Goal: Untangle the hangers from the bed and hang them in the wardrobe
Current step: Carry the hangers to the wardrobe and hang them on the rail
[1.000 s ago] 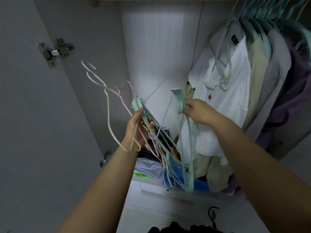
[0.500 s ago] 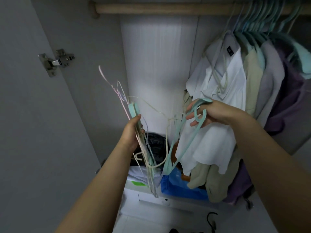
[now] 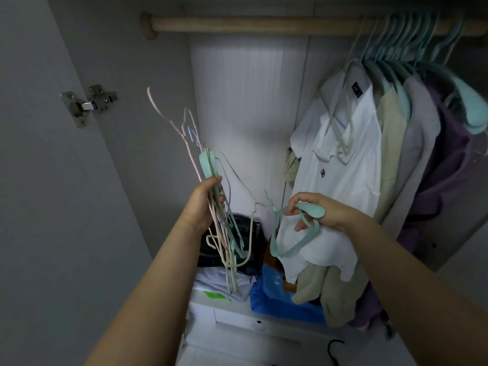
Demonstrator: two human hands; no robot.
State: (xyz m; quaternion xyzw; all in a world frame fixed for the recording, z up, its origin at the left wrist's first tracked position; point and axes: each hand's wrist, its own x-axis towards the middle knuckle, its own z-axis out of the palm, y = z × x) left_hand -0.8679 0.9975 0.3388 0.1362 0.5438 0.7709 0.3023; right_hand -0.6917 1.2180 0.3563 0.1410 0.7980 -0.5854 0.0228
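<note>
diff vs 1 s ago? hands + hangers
The right hand has pulled one teal hanger out of the bundle and moved it right and down, regripping from its end to its wide shoulder; a cream wire hanger still links it to the bundle. The left hand keeps gripping the hanger bundle, now hanging more upright. The shirts on the rail are unchanged.

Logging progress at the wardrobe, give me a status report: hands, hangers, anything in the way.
Left hand grips hanger bundle. Right hand holds teal hanger, a cream hanger still snagged between. Rail bare on left; shirts crowd right.
</note>
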